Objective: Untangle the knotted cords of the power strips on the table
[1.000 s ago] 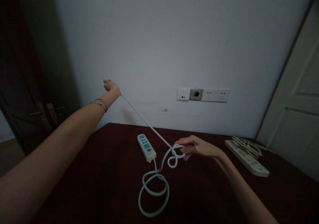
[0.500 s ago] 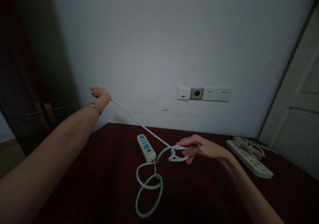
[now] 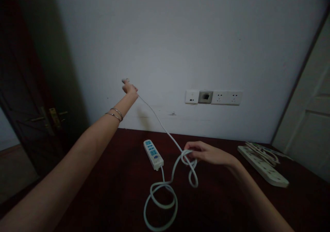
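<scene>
A white power strip (image 3: 154, 155) with blue sockets lies on the dark red table, its white cord (image 3: 174, 193) looping loosely in front of it. My right hand (image 3: 203, 152) pinches a tangled, knot-like loop of this cord just above the table. From there the cord rises, slightly slack, to my left hand (image 3: 130, 87), stretched far forward near the wall and closed around its end. A pale piece, perhaps the plug, pokes out past the left fingers; most of it is hidden. Two thin bracelets circle the left wrist.
At the right, a second white power strip (image 3: 263, 166) lies with its cord bundled on top. Wall sockets (image 3: 227, 97) sit above the back edge of the table (image 3: 116, 190). A dark door with a brass handle (image 3: 54, 118) stands at the left, a pale door (image 3: 309, 122) at the right.
My left hand has moved right and a little up, and the taut cord has slackened. The loop at my right hand has tightened in shape, with a bend now hanging below it.
</scene>
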The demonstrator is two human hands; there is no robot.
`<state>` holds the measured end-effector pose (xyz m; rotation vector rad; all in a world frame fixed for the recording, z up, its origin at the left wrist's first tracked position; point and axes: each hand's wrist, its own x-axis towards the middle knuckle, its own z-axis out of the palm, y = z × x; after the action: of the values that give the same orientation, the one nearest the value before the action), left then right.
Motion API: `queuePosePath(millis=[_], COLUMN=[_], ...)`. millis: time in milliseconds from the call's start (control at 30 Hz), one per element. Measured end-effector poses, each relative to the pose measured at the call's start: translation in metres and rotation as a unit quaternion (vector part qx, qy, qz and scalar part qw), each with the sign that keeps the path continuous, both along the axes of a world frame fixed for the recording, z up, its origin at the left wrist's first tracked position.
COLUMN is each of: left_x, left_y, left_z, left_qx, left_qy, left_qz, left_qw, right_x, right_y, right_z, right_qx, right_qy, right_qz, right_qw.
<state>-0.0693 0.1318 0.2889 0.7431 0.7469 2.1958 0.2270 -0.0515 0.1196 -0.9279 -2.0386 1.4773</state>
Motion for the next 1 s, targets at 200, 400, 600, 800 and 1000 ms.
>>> queuePosePath(millis=[200, 400, 600, 800, 1000], left_x=[0.07, 0.104, 0.116, 0.117, 0.116], left_y=[-0.019, -0.082, -0.127, -0.13, -0.117], left_z=[-0.022, -0.095, -0.153, -0.169, -0.18], left_qx=[0.095, 0.077, 0.003, 0.039, 0.002], left_qy=[0.042, 0.235, 0.417, 0.441, 0.402], left_qz=[-0.141, -0.278, -0.472, -0.543, -0.48], left_qw=[0.985, 0.928, 0.777, 0.713, 0.78], right_x=[-0.003, -0.005, -0.008, -0.006, -0.013], right_y=[0.01, 0.011, 0.009, 0.01, 0.011], right_z=[-0.007, 0.0, 0.002, 0.002, -0.001], right_qx=[-0.054, -0.048, -0.04, -0.037, -0.054], right_qy=[0.091, 0.165, 0.235, 0.264, 0.329], right_qz=[-0.088, -0.146, -0.157, -0.15, -0.14], right_qw=[0.991, 0.974, 0.958, 0.952, 0.932])
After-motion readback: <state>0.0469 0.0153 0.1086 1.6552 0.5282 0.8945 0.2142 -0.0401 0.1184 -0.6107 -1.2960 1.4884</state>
